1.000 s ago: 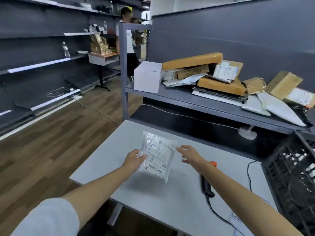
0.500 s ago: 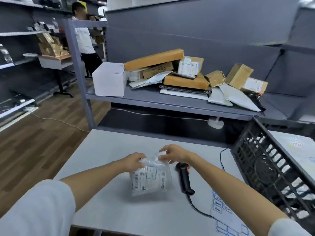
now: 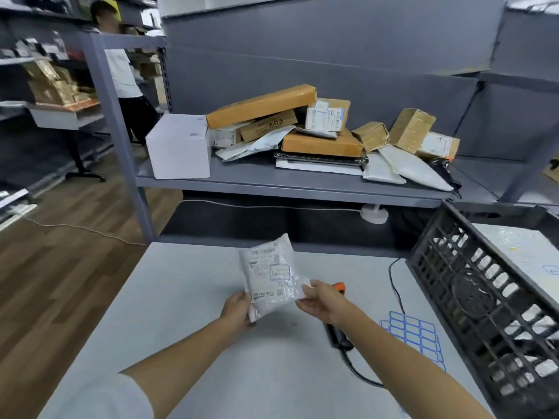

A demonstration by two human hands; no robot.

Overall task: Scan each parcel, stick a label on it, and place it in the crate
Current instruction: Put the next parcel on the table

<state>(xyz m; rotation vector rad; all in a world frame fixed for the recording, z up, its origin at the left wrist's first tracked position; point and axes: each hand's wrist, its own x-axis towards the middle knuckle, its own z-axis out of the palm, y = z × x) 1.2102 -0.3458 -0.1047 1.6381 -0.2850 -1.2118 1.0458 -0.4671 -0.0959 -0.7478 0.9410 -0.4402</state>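
A grey metal shelf unit fills the back of the scene, its deck loaded with a heap of parcels: brown cartons, pale poly mailers and a plain white box at the left end; in front of it and lower stands a pale grey table, with wood-pattern floor to its left; at the table's right edge sits a black lattice crate, tilted in this wide view, with a light-coloured flat parcel visible inside it; far off at the upper left a person in a white top stands among other shelves; on the table, just left of the crate, lies a sheet of blue-outlined labels, and beside that a black handheld scanner with an orange tip, its cable running across the tabletop, the scanner partly hidden under the right forearm; above the table's middle, 2 hands hold up 1 small clear plastic parcel, printed side with barcode facing the camera, roughly upright and tilted slightly; the left hand grips its lower left corner with curled fingers; the right hand pinches its lower right edge between thumb and fingers.
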